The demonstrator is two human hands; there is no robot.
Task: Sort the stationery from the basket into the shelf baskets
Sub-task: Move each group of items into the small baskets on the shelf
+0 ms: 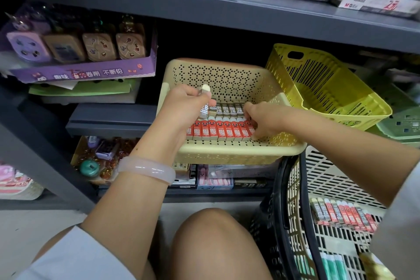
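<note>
A cream perforated shelf basket (pixel 227 75) juts out from the middle shelf. Inside it lie a front row of red 2B erasers (pixel 218 130) and a back row of grey 2B erasers (pixel 229 109). My left hand (pixel 186 102) grips a grey-sleeved 2B eraser (pixel 204 100), its white end sticking up, over the left end of the rows. My right hand (pixel 263 120) presses its fingers against the right end of the red row. At the lower right stands the cream supply basket (pixel 329 173) with more red and grey erasers (pixel 341 213).
A yellow slotted basket (pixel 329 88) tilts right of the cream one, with a green basket (pixel 404 120) beyond. A purple box of sharpeners (pixel 86 70) sits on the left shelf. Boxed goods fill the shelf below. My knee (pixel 211 234) is near the supply basket.
</note>
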